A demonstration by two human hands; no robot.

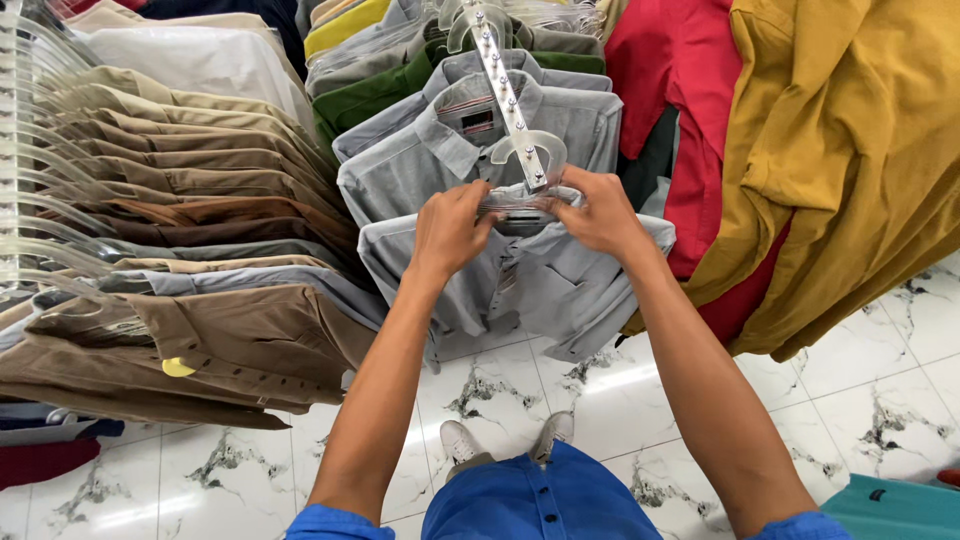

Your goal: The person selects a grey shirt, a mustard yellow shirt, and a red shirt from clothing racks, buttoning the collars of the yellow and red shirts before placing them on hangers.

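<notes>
- We see a light grey shirt (520, 275) at the centre, with more grey shirts (480, 140) behind it toward twelve o'clock.
- At nine o'clock hang our tan and brown shirts (200, 190).
- At two o'clock, a mustard yellow shirt (850, 150) beside a red one (690, 90).
- A green shirt (370, 95) and a yellow one (345, 25) at eleven o'clock.
- White floor tiles (600, 400) with grey marble veins at six o'clock.
- Our blue top (540, 500) at six o'clock.

White marble-veined floor tiles (600, 385) with glossy reflections, crowded racks of brown shirts (200, 190), mustard garments (850, 150)
</notes>
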